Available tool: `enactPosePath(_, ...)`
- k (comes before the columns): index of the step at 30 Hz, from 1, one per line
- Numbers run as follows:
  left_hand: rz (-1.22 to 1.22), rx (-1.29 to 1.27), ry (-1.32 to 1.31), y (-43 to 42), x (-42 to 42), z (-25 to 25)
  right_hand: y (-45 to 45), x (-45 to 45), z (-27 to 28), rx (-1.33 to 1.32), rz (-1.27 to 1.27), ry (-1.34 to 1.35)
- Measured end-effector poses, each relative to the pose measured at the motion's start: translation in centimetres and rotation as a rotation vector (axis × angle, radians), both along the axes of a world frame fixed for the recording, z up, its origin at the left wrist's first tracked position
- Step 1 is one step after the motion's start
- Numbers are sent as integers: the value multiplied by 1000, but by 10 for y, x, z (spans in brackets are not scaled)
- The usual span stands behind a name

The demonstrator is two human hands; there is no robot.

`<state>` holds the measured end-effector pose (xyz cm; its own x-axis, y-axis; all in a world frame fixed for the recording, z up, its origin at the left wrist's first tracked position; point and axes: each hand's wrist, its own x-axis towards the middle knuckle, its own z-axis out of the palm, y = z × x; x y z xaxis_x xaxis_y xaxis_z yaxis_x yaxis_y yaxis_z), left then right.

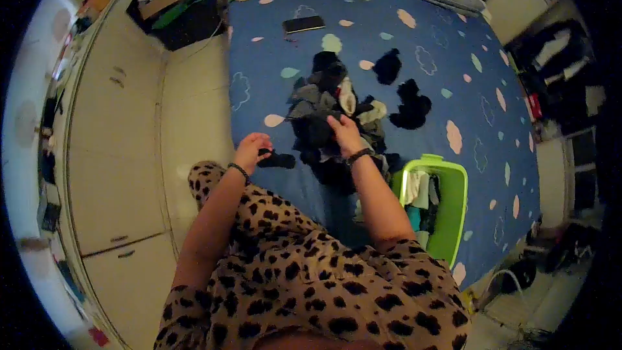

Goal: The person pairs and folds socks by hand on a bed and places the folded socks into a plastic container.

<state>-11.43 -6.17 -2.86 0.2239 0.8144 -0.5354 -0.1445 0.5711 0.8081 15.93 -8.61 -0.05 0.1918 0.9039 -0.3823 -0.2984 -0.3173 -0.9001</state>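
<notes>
My left hand (252, 150) is closed on a small black sock (278, 159), which sticks out to the right of the fingers, low over the near left edge of the bed. My right hand (346, 135) touches the heap of socks (314, 104), its thumb and forefinger apart; the other fingers are partly hidden. Black, grey and pale pieces lie tangled in that heap, among them a white sock (347, 96) just beyond my right fingertips. Two dark bundles, one black bundle (387, 67) and a second black bundle (411, 105), lie apart to the right.
A green plastic bin (462, 185) with folded pieces inside stands on the bed at my right. A phone (303, 24) lies farther back on the blue patterned sheet (479, 78). White cabinets (116, 142) line the left side, with a black box (188, 32) of items beyond.
</notes>
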Motion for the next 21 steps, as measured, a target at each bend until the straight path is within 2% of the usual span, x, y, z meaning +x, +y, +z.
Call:
enactPosePath(2,-41,-88,190,-11,-17,-28,6,1,-1,-19,29,-100)
enactPosePath(4,90,-196,95,-13,-20,-43,11,2,-9,-6,34,-78)
enactPosePath(6,16,-50,103,-9,-4,-24,10,6,-24,29,21,10)
enactPosePath(7,29,-53,104,-8,-1,-40,9,8,-28,51,12,43)
enactPosePath(9,-439,507,678,-3,7,-66,4,13,-33,37,18,-14)
enactPosePath(10,-441,509,676,-10,10,-45,2,14,-34,17,8,-5)
enactPosePath(12,-217,1017,1127,-29,18,40,0,16,-27,-17,-39,26)
enactPosePath(15,-113,1128,1032,-29,-44,55,-3,16,-35,-35,-66,80)
enactPosePath(17,147,927,1061,-32,-94,41,-1,18,-61,-7,-41,-4)
enactPosePath(18,411,693,1148,-46,-111,23,0,14,-60,-6,-55,25)
enactPosePath(21,414,156,571,-92,-184,-60,1,8,-58,-19,-53,32)
